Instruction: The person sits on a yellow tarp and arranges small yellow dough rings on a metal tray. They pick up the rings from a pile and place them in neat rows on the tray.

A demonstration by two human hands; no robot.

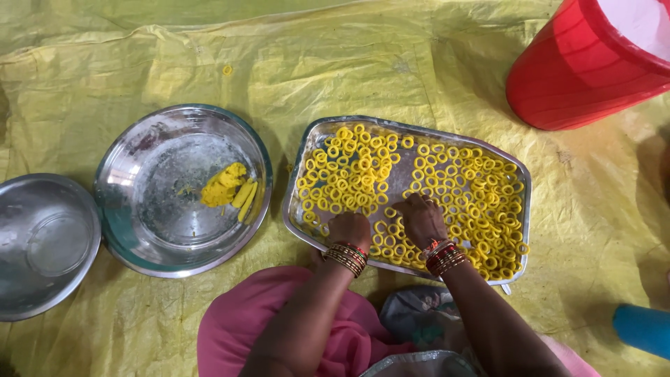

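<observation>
We have both hands down in the tray (522,183), among the yellow rings (457,178) that cover most of its floor. The left hand (349,227) rests knuckles-up at about seven o'clock on the tray, fingers curled under; whether they pinch a ring we cannot tell. The right hand (421,218) sits just beside it toward the middle, fingertips bent down onto the rings, and again its grip is hidden beneath the hand. As we judge it, the step in hand is laying or spreading rings across the tray, and the next move seems to call for a light touch, since the rings lie close together and some touch. Outward at nine o'clock stands a round steel plate (132,230) with a lump of yellow dough (223,185) and a few rolled sticks (246,197) beside it. Farther at nine o'clock a steel bowl (21,279) is cut off by the edge. At one o'clock a red bucket (572,77) is partly out of view, and a blue thing (642,328) at four o'clock is too cropped to name. All rest on a yellow sheet (174,63).
</observation>
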